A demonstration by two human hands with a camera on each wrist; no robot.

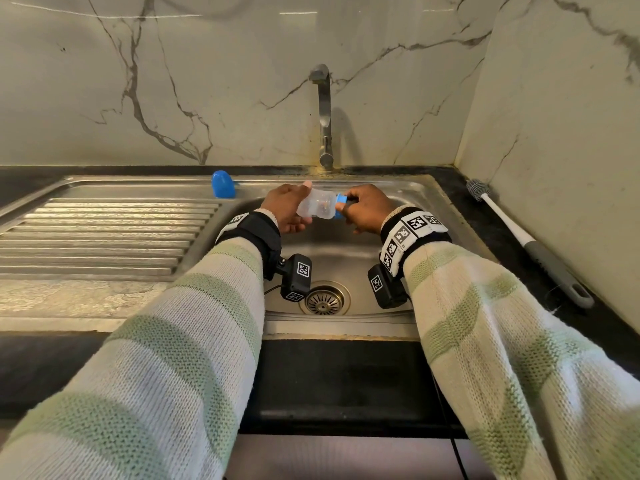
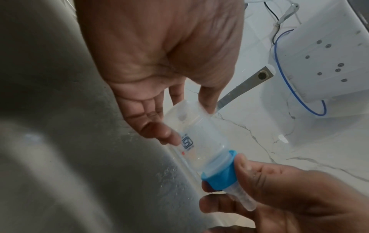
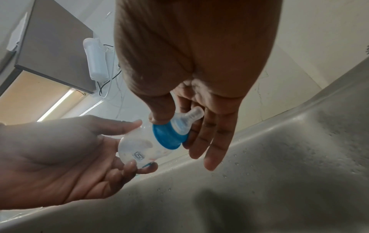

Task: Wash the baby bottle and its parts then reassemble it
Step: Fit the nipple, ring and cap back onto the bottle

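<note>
**Collar on bottle, both hands over the sink**

Striped sleeves fill the near view; beyond them my two hands meet above the sink (image 1: pixel 398 199), in front of the tap (image 1: pixel 323 116).

- Left hand (image 1: pixel 287 211): fingers loosely curled round the base end of the baby bottle (image 1: pixel 317 207), thumb laid along its upper side, fingertips (image 2: pixel 159 130) pressing the lower wall. Bottle lies roughly level, neck pointing to my right
- Right hand (image 1: pixel 363 209): thumb and forefinger pinch the blue collar (image 3: pixel 168 135) at the neck; remaining fingers stretch out straight behind the teat (image 3: pixel 189 117), not closed on it
- Collar sits on the neck; cannot tell whether fully screwed home. Judging by the droplets on the basin wall, washing looks done and this is reassembly
- Blue cap (image 1: pixel 223 184) stands on the sink rim, left of the tap, apart from the bottle
- Bottle brush (image 1: pixel 519 233) lies on the counter right of the sink, untouched

Handling, my guess: bottle is light, thin clear plastic, likely wet and slippery; body may flex if squeezed hard. Best held at base and collar. Teat is soft, so avoid turning by it
</note>
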